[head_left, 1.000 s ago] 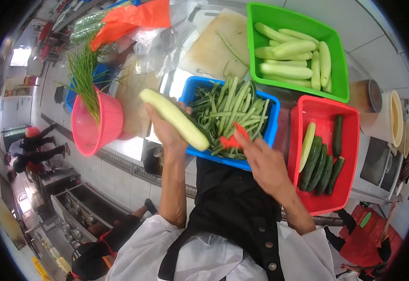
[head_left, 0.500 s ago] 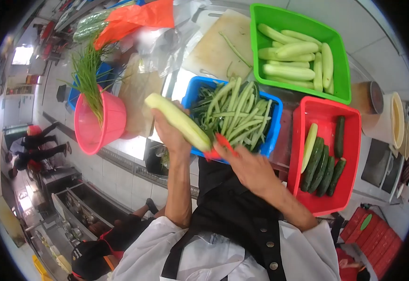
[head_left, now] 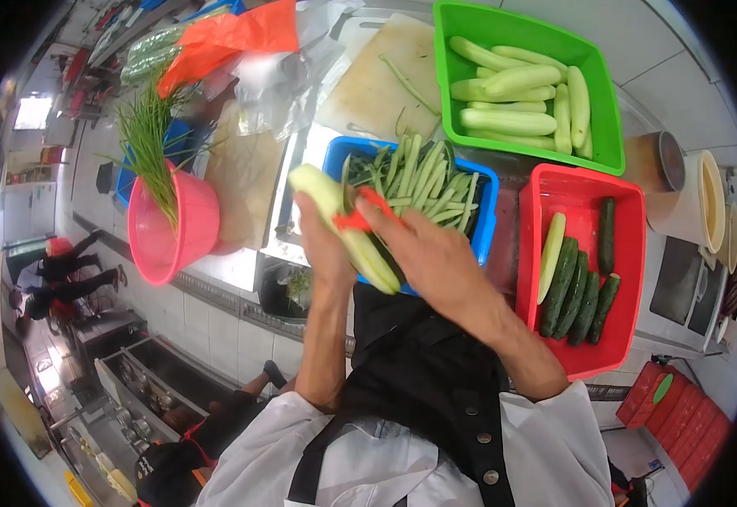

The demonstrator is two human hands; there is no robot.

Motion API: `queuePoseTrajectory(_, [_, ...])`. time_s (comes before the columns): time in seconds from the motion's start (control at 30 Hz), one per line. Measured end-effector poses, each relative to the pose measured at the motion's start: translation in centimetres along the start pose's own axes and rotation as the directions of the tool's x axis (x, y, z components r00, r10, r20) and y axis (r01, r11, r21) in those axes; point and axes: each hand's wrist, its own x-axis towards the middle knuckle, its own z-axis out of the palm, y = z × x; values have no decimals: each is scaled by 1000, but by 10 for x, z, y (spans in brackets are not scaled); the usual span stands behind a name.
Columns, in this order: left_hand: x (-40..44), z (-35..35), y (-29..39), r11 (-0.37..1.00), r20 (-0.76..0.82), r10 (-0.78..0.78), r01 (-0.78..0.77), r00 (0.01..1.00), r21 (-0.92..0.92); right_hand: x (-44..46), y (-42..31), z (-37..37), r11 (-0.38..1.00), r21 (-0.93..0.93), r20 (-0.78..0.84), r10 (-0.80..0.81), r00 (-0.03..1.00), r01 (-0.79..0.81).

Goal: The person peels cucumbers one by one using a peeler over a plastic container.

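Observation:
A mostly pale, peeled cucumber (head_left: 369,260) is gripped in my left hand (head_left: 326,247), slanting from upper left to lower right, with a dark green strip along its side. My right hand (head_left: 437,260) is closed around a red peeler (head_left: 358,217), which lies against the middle of the cucumber; its blade is too blurred to make out. Just behind sits a blue tub (head_left: 488,215) heaped with pale and dark green peelings (head_left: 419,173). To the right, a red tub (head_left: 584,359) holds several dark unpeeled cucumbers (head_left: 562,287) and one pale one.
A green tub (head_left: 617,127) of peeled cucumbers (head_left: 520,80) stands at the back right, beside a cutting board (head_left: 377,89). At left are a pink basket (head_left: 170,224) with long green stalks and an orange bag (head_left: 233,42). Another person (head_left: 174,465) is at lower left.
The peeler has gone from the cucumber's lower end up to its middle. The cucumber has turned slightly, showing the dark strip. The view has shifted a little.

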Motion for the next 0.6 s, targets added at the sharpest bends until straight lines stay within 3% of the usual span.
queuePoseTrajectory(0.03, [8, -16, -1, 991, 5, -2, 2, 1000, -135, -19, -4, 3, 996, -91, 92, 12, 996, -4])
queuePoseTrajectory(0.07, [17, -18, 8, 991, -7, 5, -6, 1000, -134, -42, -2, 9, 979, -201, 204, 28, 979, 14])
queuePoseTrajectory(0.1, [26, -17, 21, 975, -208, 26, -71, 978, -212, -65, 1, 14, 950, -307, 312, 51, 949, 50])
queuePoseTrajectory(0.13, [31, -15, 31, 950, -398, 30, -151, 917, -275, -80, 4, 19, 951, -302, 318, 37, 948, 64])
queuePoseTrajectory(0.17, [31, -15, 36, 950, -408, 32, -155, 912, -271, -94, 5, 23, 969, -245, 360, 56, 931, 36])
queuePoseTrajectory(0.23, [32, -11, 39, 970, -273, 20, -85, 962, -227, -85, 5, 14, 981, -193, 408, 71, 910, 10])
queuePoseTrajectory(0.27, [25, -6, 35, 968, -177, 14, -58, 984, -246, -61, -5, -6, 990, -128, 317, 96, 944, -57])
queuePoseTrajectory(0.3, [22, -12, 23, 967, 100, 58, -31, 993, -255, -36, -8, -20, 992, -69, 208, 121, 971, -108])
queuePoseTrajectory(0.37, [10, 8, 12, 1000, -84, 20, -21, 996, -11, 2, -8, -28, 995, -28, 3, 94, 996, -94])
queuePoseTrajectory(0.4, [0, 16, 16, 995, -14, -9, 10, 1000, 101, 16, -5, -24, 993, -29, -5, 110, 994, -111])
queuePoseTrajectory(0.47, [-9, 26, 16, 969, 87, -7, -15, 996, 246, 37, 4, -18, 999, -16, -144, -33, 989, 31])
queuePoseTrajectory(0.57, [-7, 21, 13, 992, -13, 11, -9, 1000, 128, 23, -6, -11, 998, -45, -15, 41, 999, -42])
queuePoseTrajectory(0.6, [3, 14, 11, 1000, -173, 8, -12, 985, -17, 5, -6, 0, 996, -83, 32, 29, 999, -26])
